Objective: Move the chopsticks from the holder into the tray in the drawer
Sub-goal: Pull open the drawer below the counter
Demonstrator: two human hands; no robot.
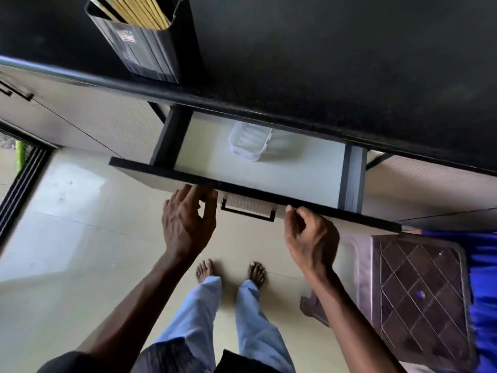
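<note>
Several yellow chopsticks (139, 9) stand in a dark rectangular holder (142, 47) on the black countertop at the upper left. Below the counter a drawer (269, 195) is pulled out, its pale floor bare except for a small clear plastic tray (250, 142) near the back. My left hand (188, 219) rests on the drawer's front edge, left of the black handle (247, 211), fingers curled over the rim. My right hand (309, 235) grips the same front edge to the right of the handle. Neither hand holds a chopstick.
The black countertop (322, 63) overhangs the drawer's rear part. Closed pale cabinet fronts (80, 114) lie to the left. A brown plastic stool (419, 300) with blue cloth (484, 278) stands at the right. My bare feet are on the tiled floor (67, 238).
</note>
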